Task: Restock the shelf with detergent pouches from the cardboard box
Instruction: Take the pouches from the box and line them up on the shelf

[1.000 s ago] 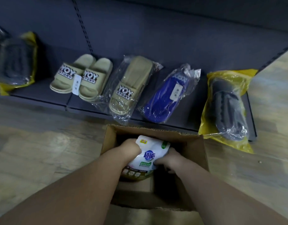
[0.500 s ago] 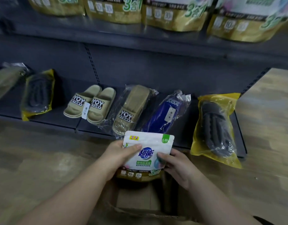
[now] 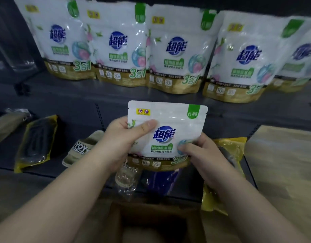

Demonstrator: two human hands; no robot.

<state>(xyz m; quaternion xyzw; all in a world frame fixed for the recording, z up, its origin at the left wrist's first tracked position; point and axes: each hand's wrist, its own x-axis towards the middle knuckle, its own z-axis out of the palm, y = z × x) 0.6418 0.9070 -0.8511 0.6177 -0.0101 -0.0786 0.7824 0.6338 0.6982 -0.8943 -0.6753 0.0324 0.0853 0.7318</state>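
White and gold, the detergent pouch (image 3: 167, 135) you hold sits upright between your hands, label toward you, clear of the cardboard box (image 3: 151, 223) below and not yet at the shelf (image 3: 67, 95) above. Your left hand (image 3: 123, 139) clamps its left edge, thumb laid across the front; your right hand (image 3: 202, 155) pinches the lower right corner, fingers curled behind. On the shelf a row of matching pouches (image 3: 170, 55) already stands, five in sight, shoulder to shoulder and slightly overlapping, the rightmost blurred at the frame edge. So much of the restocking looks done, though you cannot tell from here whether a second row stands behind them. The only bare shelf board showing is the strip in front of the row and the stretch at its left end, so this pouch probably goes in one of those places. What remains in the box is hard to judge: its inside is dark, and you see no other pouch in it. One tier down, bagged slippers (image 3: 37, 142) lie flat and play no part.
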